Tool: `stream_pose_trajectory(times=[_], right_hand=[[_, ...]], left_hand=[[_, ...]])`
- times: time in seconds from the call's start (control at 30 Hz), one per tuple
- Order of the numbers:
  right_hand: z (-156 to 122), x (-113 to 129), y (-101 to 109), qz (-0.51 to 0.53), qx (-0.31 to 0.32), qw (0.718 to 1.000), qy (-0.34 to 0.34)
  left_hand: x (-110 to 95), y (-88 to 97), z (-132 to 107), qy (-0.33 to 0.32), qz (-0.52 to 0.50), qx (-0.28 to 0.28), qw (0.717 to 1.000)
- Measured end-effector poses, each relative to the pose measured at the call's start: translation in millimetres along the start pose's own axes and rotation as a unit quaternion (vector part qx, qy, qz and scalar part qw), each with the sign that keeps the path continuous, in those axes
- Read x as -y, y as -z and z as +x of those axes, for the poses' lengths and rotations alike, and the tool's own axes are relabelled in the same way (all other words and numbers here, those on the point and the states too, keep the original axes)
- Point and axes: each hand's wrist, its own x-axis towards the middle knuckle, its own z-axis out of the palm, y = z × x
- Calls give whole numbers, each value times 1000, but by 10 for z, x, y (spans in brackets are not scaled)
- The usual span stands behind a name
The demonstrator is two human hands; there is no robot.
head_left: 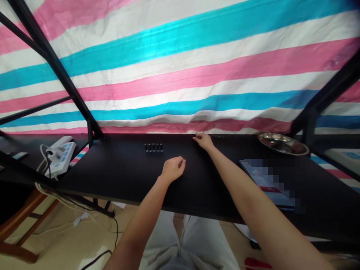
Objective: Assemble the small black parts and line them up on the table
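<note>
Fingertips of the right hand (pixel 204 141) pinched a small pale piece at the table's (pixel 126 176) far edge, beside tiny dark pieces (pixel 218 136), while the left hand (pixel 173 168) rested curled, seemingly empty; lifting probably needed a steady pinch.

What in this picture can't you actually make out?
- Right hand, head view: it reaches the table's far edge, but whatever its fingertips pinch is too small to tell.
- Left hand: curled shut; its own fingers hide anything inside.
- Row of small black pieces: too small to identify.
- Flat sheet: blurred over, so its print is unreadable.
- Metal tray: seen edge-on, its contents are unclear.
</note>
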Motion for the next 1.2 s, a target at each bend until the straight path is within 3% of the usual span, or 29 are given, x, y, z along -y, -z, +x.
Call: stream_pose_trajectory(times=[0.27,0.63,0.8,0.9,0.97,1.07,1.2], right_hand=[[36,-49,66,1,52,998,-21],[101,-126,5,66,45,996,-48],[-20,-133,32,101,39,993,-49],[-177,-82,78,143,-7,987,-70],[-314,1,102,168,-69,980,-78],[-562,193,99,260,-154,948,-104],[-942,470,42,344,-184,918,-73]], left_hand=[[1,-2,-5,-8,-2,0,1000],[5,-5,-3,0,-5,-1,1000],[10,7,9,54,13,-23,998],[16,16,22,117,21,-54,991],[22,21,28,154,17,-73,985],[33,33,30,199,21,-87,976],[48,79,41,247,47,-86,964]])
